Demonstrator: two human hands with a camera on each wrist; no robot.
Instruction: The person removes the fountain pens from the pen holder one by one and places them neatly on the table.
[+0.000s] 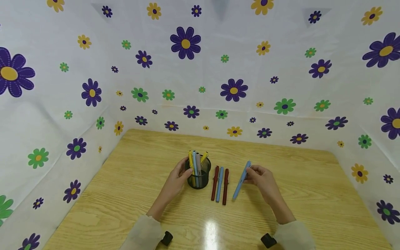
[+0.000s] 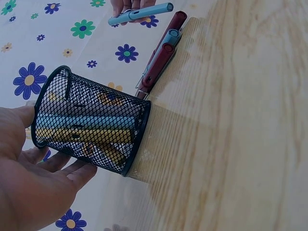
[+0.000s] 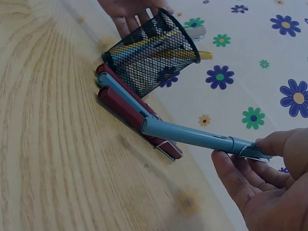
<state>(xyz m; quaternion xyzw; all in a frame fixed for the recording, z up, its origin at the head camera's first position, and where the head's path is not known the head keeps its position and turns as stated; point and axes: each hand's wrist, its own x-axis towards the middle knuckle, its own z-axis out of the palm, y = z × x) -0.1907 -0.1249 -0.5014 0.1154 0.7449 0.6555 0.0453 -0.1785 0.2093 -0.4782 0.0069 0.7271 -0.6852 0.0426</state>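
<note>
A black mesh pen cup (image 1: 200,180) stands upright on the table, holding a few yellow, light blue and grey pens (image 1: 198,163). My left hand (image 1: 176,177) grips it from the left, the thumb near the rim and the fingers round its side, as the left wrist view shows. My right hand (image 1: 261,178) pinches a light blue pen (image 3: 192,136) by its capped, clip end, and the other end points down and left. Between the cup and this pen lie a dark red pen (image 1: 215,183), another light blue pen (image 1: 220,184) and a second dark red pen (image 1: 225,186), side by side.
The wood-grain table (image 1: 140,156) is bordered at the back and sides by a white flower-print sheet (image 1: 206,73). Near the front, a small black piece (image 1: 167,238) sits by the left sleeve and another black piece (image 1: 268,240) by the right sleeve.
</note>
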